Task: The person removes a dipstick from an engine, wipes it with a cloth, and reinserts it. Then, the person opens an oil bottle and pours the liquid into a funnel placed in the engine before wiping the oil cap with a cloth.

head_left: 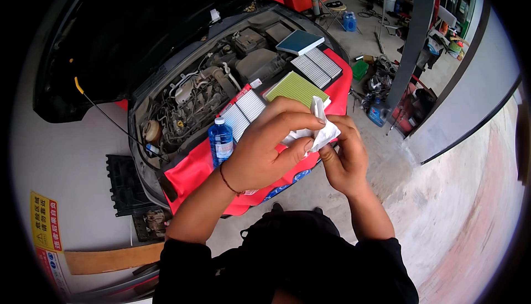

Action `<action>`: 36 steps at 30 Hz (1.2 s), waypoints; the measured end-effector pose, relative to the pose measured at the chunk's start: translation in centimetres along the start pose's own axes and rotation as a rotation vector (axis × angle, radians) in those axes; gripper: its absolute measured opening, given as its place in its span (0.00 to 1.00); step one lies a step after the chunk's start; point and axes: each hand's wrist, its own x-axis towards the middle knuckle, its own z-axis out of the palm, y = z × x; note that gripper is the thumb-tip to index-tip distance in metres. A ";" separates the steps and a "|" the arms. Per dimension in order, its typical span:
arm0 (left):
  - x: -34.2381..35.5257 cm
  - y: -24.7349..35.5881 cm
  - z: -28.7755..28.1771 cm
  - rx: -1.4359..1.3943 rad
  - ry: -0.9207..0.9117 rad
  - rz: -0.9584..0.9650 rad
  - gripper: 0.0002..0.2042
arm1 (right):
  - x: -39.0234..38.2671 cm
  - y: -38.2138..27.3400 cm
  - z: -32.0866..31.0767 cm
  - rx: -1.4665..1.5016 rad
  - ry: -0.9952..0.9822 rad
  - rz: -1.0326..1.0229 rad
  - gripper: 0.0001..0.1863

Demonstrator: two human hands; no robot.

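Note:
A crumpled white tissue [327,131] is held between both hands in front of my body. My left hand [271,143] pinches it between thumb and fingers from the left. On the other side my right hand [348,157] grips it, with its fingers partly hidden behind the tissue. Behind my hands, on a red cover, lie a yellow-green pleated filter [296,87], a white pleated filter [316,67] and another white one [241,115]. A dark blue-topped filter [300,42] rests at the far end. A bottle of blue liquid [221,141] stands left of my left hand.
An open car engine bay [204,83] lies ahead under a raised hood [127,33], propped by a thin rod [105,110]. The red cover [191,171] drapes over the car's front edge. A grey post [412,38] and scattered parts [381,77] are at the right.

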 end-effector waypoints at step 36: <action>-6.7 -2.8 -0.4 0.333 -0.027 0.036 0.19 | -2.0 -2.1 5.2 0.576 -0.067 0.609 0.12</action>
